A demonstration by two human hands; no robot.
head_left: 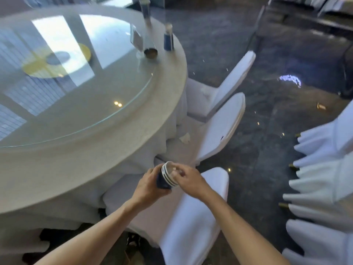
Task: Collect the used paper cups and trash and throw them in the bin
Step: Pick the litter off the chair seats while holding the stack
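Note:
My left hand grips a stack of nested blue paper cups with white rims, held tilted over a white-covered chair. My right hand pinches at the rim of the top cup, fingers reaching into its mouth. On the far edge of the round table stands another blue paper cup. A crumpled white tissue lies on the seat of a chair beside the table. No bin is in view.
A clear bottle lying toward me and a clear card stand sit near the far cup on the glass turntable. White-covered chairs ring the table; more stand stacked at right. Dark glossy floor lies between them.

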